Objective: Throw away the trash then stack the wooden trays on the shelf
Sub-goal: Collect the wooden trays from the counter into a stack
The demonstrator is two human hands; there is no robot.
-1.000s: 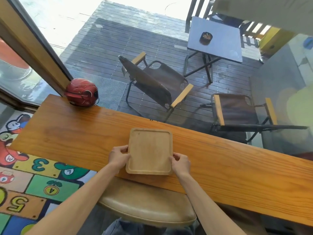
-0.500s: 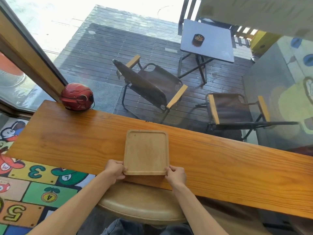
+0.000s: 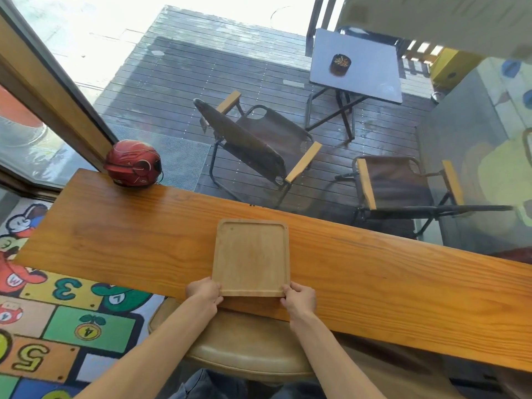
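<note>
Wooden tray (image 3: 251, 256) lies flat on the table (image 3: 129, 237) straight ahead, its longer axis running near to far, with the left hand (image 3: 203, 292) and right hand (image 3: 299, 297) clamped on its two near corners, equally close.

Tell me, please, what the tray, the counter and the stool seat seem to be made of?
Tray: pale, matt, unvarnished-looking wood with faint grain. Counter: orange-brown wood, glossy varnish, bold grain lines. Stool seat: tan padded leather or vinyl, judging by its soft sheen.
</note>
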